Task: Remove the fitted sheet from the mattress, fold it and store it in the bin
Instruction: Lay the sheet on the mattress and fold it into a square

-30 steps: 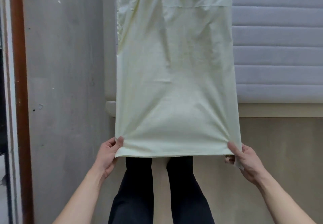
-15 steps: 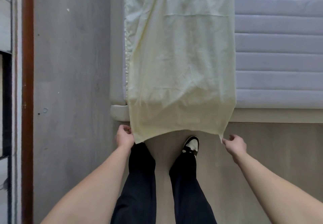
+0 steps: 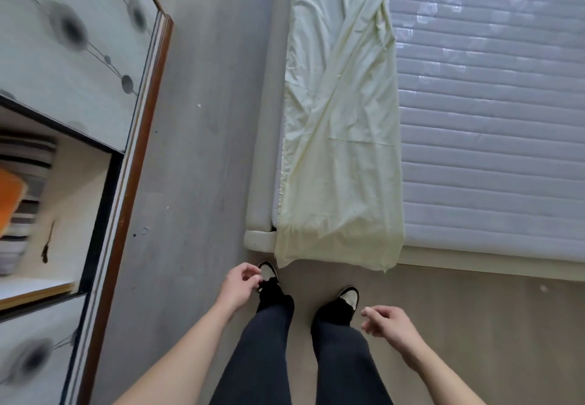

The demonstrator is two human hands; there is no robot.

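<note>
Head view looks down past our legs to the foot of the bed. The sheet (image 3: 345, 157) lies off its corners as a long, narrow strip along the left edge of the mattress (image 3: 490, 139), its near end hanging over the bed frame (image 3: 259, 241) toward our shoes. The far half is twisted, with one layer crossing diagonally over another.

The step in hand looks like folding the strip shorter. To do it well, we judge we should take the two near corners, one in each grip, lift them level, and carry them up the bed so the edges meet squarely; the twist further up wants smoothing flat first, or the fold will bunch. The elastic hem on the left tends to gather, so we should tuck it inside.

Our left hand (image 3: 239, 287) hangs above the floor near the left shoe, fingers loosely curled, holding nothing. Our right hand (image 3: 389, 322) hangs beside the right shoe, fingers relaxed and half curled, also holding nothing. Neither touches the sheet. No bin shows; a wardrobe (image 3: 79, 120) stands at left with folded cloth on its shelf.
</note>
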